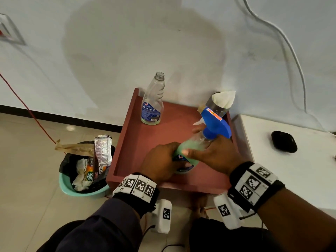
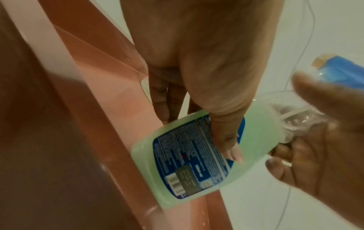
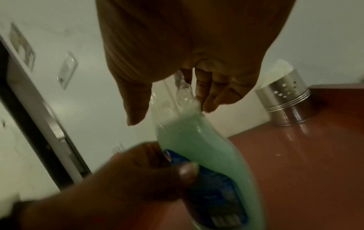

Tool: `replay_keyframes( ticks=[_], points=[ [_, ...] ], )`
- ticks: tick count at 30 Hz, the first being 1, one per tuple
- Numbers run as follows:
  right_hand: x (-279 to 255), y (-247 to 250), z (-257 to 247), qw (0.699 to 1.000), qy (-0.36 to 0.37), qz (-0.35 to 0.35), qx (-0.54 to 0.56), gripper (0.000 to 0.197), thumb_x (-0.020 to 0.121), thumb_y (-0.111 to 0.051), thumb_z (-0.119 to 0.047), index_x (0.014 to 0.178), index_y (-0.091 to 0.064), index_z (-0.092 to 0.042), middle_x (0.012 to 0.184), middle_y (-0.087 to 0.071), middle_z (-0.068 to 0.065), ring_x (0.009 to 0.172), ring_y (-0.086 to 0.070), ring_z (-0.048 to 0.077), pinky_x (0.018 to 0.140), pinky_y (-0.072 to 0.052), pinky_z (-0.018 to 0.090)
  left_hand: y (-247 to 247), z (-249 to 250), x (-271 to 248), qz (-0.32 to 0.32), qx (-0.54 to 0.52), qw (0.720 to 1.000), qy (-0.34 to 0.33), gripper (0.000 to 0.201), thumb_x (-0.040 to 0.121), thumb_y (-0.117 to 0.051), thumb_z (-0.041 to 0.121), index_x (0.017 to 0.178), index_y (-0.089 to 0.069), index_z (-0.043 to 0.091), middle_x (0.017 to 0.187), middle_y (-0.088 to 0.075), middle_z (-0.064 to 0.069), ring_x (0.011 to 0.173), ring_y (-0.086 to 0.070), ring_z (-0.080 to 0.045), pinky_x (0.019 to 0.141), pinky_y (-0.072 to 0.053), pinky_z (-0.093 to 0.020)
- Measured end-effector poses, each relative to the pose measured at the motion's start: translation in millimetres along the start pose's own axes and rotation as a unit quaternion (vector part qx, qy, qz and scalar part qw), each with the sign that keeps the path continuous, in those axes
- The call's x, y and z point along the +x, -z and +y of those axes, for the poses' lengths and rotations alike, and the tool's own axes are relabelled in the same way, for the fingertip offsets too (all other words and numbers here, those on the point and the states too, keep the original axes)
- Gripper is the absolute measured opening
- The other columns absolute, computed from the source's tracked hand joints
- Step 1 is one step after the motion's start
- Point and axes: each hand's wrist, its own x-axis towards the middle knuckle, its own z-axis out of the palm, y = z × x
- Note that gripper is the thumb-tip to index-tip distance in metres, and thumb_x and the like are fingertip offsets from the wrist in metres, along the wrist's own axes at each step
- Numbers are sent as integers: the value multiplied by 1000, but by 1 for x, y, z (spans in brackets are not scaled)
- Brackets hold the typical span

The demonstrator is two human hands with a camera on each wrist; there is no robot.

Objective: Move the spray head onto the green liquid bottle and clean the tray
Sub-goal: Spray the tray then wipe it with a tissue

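Observation:
The green liquid bottle (image 1: 190, 149) (image 2: 256, 132) (image 3: 189, 140) is tilted above the red tray (image 1: 145, 142). The blue spray head (image 1: 216, 122) (image 2: 342, 70) sits on its neck, nozzle pointing left. My left hand (image 1: 160, 160) (image 2: 197, 62) grips the bottle's lower body, thumb across the blue label. My right hand (image 1: 214, 153) (image 3: 187, 46) is wrapped round the clear neck just below the spray head, thumb lying along the green part. An empty clear bottle (image 1: 152, 102) without a cap stands at the tray's far left corner.
A steel holder (image 1: 221, 106) (image 3: 285, 99) with a white napkin stands at the tray's far right corner. A teal bin (image 1: 80, 191) full of rubbish sits on the floor at left. To the right is a white table (image 1: 300, 170) with a black case (image 1: 284, 141).

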Motion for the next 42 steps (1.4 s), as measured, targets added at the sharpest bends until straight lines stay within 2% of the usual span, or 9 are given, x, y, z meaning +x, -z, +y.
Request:
replay_keyframes(
  ticks=[4, 7, 11, 15, 18, 22, 28, 33, 42],
  points=[
    [-6, -20, 38, 998, -56, -9, 21, 40, 71, -93, -31, 104, -69, -34, 96, -73, -17, 77, -65, -17, 73, -49, 5, -3, 1, 5, 6, 36, 999, -3, 64, 64, -52, 60, 120, -66, 30, 100, -78, 0, 90, -73, -24, 78, -59, -43],
    [-5, -39, 51, 991, -91, 2, 98, 36, 75, -90, -31, 105, -71, -34, 94, -77, -15, 83, -72, -5, 73, -56, 17, -7, 3, 4, 4, 41, 999, 2, 60, 68, -47, 53, 121, -63, 30, 102, -78, 0, 91, -73, -25, 78, -60, -43],
    [9, -60, 61, 989, -86, 47, 110, 51, 66, -88, -52, 105, -74, -23, 94, -79, -4, 88, -76, 14, 81, -63, 36, -11, 1, 9, 25, -7, 1000, 12, 69, 76, -57, 36, 144, -53, 31, 134, -70, 0, 119, -67, -21, 102, -55, -36],
    [35, -57, 64, 986, -96, 95, 95, 43, 71, -87, -50, 98, -74, -18, 87, -79, -3, 77, -76, 9, 71, -61, 29, -5, 1, 18, 62, -43, 997, 9, 94, 77, -81, 21, 159, -34, 25, 159, -46, 2, 144, -44, -13, 111, -28, -12],
    [69, -46, 64, 982, -107, 137, 79, 40, 70, -92, -42, 94, -73, -16, 85, -77, -5, 71, -71, -2, 65, -54, 14, -5, -3, 19, 81, -74, 994, 4, 95, 74, -90, 36, 155, -40, 31, 151, -50, 9, 135, -52, -12, 113, -41, -23],
    [122, -33, 66, 975, -119, 186, 22, 52, 67, -89, -55, 100, -66, -22, 96, -72, -12, 81, -68, 4, 73, -52, 17, -6, -4, 21, 74, -84, 994, 9, 93, 73, -88, 47, 152, -39, 41, 128, -44, 31, 119, -62, -12, 101, -54, -33],
    [187, -23, 78, 957, -123, 262, 1, 78, 74, -85, -52, 135, -54, -15, 131, -66, 2, 120, -62, 22, 96, -39, 22, -13, -16, 29, 5, -67, 996, 60, 64, 74, -86, 53, 132, -61, 40, 127, -67, 19, 101, -64, -1, 93, -57, -29],
    [222, -22, 87, 947, -134, 293, -5, 70, 77, -83, -51, 130, -56, -14, 125, -69, 4, 116, -65, 27, 90, -40, 24, -15, -18, 28, -39, -82, 993, 76, 44, 68, -87, 60, 106, -66, 49, 99, -70, 25, 81, -65, 7, 84, -59, -25],
    [242, -88, 36, 959, -138, 239, -71, 52, 85, -72, -27, 131, -56, -10, 113, -73, 11, 106, -68, 33, 91, -52, 34, 59, -83, 20, -59, -72, 993, 69, 49, 64, -84, 67, 107, -68, 49, 96, -70, 27, 87, -67, 3, 79, -58, -19]
  ],
)
